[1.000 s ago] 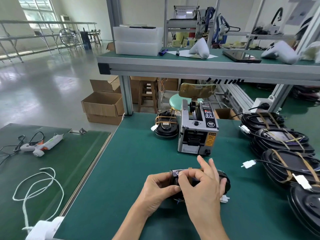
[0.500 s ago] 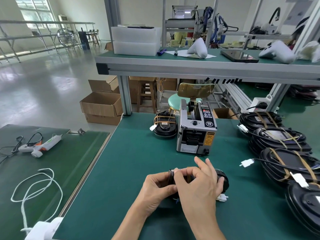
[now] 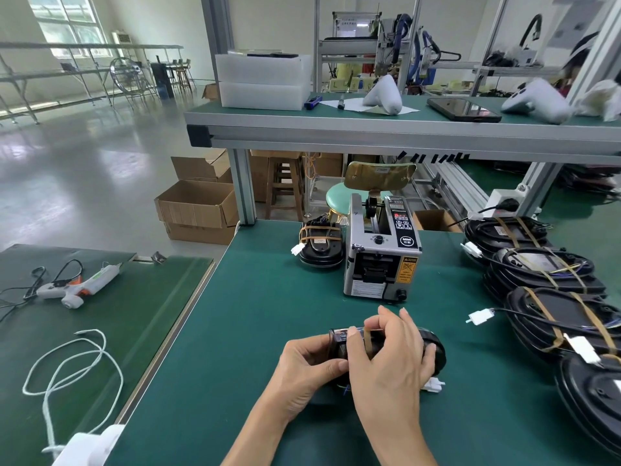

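A black round part [image 3: 433, 348] with a coiled cable is held on edge above the green bench [image 3: 255, 317]. My left hand [image 3: 309, 368] grips its left end from below. My right hand [image 3: 389, 361] lies over its top, thumb and fingers pinching a brown tape strip [image 3: 368, 338] against it. Under my right hand a white connector [image 3: 433, 386] pokes out. Most of the part is hidden by my hands.
A grey tape dispenser [image 3: 379, 257] stands just behind my hands, with a taped black part [image 3: 321, 245] to its left. Several taped black parts [image 3: 551, 297] are stacked along the right. On the left mat lie a glue gun [image 3: 77, 285] and a white cord [image 3: 67, 364].
My right hand's fingers have curled down over the part and the tape strip now shows across its top. The part stays in the same place.
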Available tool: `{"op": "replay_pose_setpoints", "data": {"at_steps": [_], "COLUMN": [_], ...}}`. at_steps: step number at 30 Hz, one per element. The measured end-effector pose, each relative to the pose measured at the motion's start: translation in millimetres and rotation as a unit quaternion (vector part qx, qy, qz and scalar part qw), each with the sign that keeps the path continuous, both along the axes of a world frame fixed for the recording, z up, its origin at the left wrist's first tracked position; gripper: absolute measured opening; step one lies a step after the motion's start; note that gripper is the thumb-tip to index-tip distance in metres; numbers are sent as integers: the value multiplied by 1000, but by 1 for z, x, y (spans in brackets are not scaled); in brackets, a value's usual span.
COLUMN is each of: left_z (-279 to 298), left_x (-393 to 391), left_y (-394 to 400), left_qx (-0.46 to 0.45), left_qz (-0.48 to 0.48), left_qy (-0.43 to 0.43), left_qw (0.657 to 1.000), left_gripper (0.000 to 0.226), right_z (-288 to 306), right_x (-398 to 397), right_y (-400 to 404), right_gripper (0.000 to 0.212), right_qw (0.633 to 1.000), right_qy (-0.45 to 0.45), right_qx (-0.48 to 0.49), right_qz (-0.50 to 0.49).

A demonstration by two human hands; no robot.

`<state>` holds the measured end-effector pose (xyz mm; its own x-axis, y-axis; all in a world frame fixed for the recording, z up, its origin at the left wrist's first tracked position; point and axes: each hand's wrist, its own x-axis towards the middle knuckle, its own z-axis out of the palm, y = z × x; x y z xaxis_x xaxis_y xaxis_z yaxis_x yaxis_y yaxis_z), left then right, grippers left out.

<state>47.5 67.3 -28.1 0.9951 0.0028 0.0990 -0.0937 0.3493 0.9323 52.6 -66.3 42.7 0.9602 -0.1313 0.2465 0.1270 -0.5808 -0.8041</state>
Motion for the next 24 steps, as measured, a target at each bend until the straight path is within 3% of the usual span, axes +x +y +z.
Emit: {"op": "replay_pose_setpoints", "data": {"at_steps": [8,12,17,20,24], "left_z": [-3,-3,-5,-3,-2], "left_x": [2,2,3,2,2], "left_y": [0,0,0,0,0], "left_qx": [3,7,7,10,9], "left_qz": [2,4,2,1,-2], "left_qy": [-10,-7,-11,-14,-8], "left_qw": [1000,1000,1000,1000,1000], "left_gripper": [53,54,47,48,60], "right_z": [17,32,33,19,10], "right_x": [9,49,130,160,173], "right_y": [-13,-30,-27,-18,-9], "right_gripper": [7,13,22,16,14], "right_qw": [999,998,983,962,948], "right_qy": [12,5,144,215,218], "right_qx": [35,57,109,166,224], "right_qz": [-11,6,10,-23,-65]}}
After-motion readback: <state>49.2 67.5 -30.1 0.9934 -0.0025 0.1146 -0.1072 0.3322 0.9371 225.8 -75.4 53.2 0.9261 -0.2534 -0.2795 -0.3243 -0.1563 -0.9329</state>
